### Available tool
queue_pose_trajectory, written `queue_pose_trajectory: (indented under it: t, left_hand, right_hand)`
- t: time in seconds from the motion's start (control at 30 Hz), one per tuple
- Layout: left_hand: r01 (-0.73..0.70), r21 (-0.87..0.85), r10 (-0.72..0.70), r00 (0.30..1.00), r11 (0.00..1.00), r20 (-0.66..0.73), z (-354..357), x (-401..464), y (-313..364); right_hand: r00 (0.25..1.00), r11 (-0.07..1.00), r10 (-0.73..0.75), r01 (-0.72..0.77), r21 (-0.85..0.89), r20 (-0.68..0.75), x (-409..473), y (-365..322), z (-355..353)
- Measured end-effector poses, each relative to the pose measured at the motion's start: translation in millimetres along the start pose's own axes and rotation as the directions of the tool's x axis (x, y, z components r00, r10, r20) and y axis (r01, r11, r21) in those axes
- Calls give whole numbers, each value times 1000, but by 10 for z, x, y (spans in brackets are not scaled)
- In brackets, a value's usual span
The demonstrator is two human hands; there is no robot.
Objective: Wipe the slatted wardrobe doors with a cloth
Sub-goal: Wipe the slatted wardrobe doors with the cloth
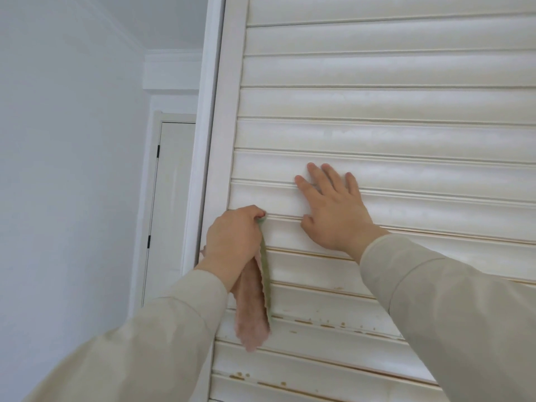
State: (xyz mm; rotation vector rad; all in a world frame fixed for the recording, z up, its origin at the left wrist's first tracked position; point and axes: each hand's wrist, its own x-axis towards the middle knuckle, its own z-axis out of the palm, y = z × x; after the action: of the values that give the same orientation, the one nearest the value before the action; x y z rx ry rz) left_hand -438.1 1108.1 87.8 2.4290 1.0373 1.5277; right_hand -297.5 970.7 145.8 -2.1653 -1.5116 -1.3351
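1. Nearest the camera, two pale sleeves (pixel 162 323) reach up toward the door (pixel 377 105).
2. The cloth (pixel 251 309) hangs straight down below the left grip (pixel 232 237), pink on one face with a green edge, its long axis vertical, its loose end against the slats lower down.
3. The left grip is clenched round the cloth's upper part; its fingertips press a green corner into a groove (pixel 285 217) at the door's left end, just beside the frame (pixel 216 175).
4. The right grip (pixel 333 210) is released: fingers straight and spread, palm flat on the slats, up and to the right of the left grip, near it but apart.
5. The groove runs long and level, away to the right of the cloth, and passes under the flat right palm. A stroke along it would likely meet that hand, so it probably has to lift or slide first.
6. Below the grips, the slats (pixel 333 324) show brown specks; above them they look paler.
7. Farthest, left of the grips, stand a wall (pixel 72 140) and a closed room door (pixel 171 198).
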Motion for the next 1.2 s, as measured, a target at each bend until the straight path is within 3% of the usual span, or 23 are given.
queue_pose_trajectory:
  t: [0.07, 0.13, 0.27, 0.33, 0.57, 0.67, 0.8, 0.9, 1.1, 1.2]
  left_hand:
    - [30, 11, -30, 1000, 999, -3, 43, -6, 54]
    - [37, -3, -37, 999, 999, 19, 116, -18, 166]
    - [-161, 12, 160, 985, 987, 66, 248, -160, 707]
    - [-191, 5, 190, 980, 982, 62, 280, -188, 833]
    - [117, -101, -121, 992, 988, -36, 79, -115, 255]
    - [95, -96, -95, 995, 991, -2, 146, -144, 427]
    - [-4, 126, 2, 1000, 992, 17, 308, -274, 887]
    - [-24, -2, 24, 999, 1000, 39, 255, -266, 813]
    - [310, 53, -303, 947, 949, -105, -154, -107, -8]
    - [332, 114, -318, 940, 936, -120, -117, -51, -57]
  right_hand:
    - [996, 998, 56, -58, -29, -74, -29, 188, -20]
    - [997, 998, 46, -48, -39, -59, -27, 324, -32]
    - [999, 999, 29, -28, -30, 19, 28, 307, -89]
    - [1000, 999, 5, -4, -45, 25, 10, 347, -114]
    - [996, 997, -78, 78, -2, 36, -52, 522, -108]
    - [996, 997, -76, 76, 10, 54, -22, 496, -102]
    - [995, 997, -76, 76, 4, 71, -28, 485, -119]
    - [995, 997, -77, 77, 2, 58, -38, 500, -118]
    - [996, 997, -70, 70, 15, 56, -34, 485, -112]
    - [996, 998, -69, 68, 18, 54, -26, 463, -112]
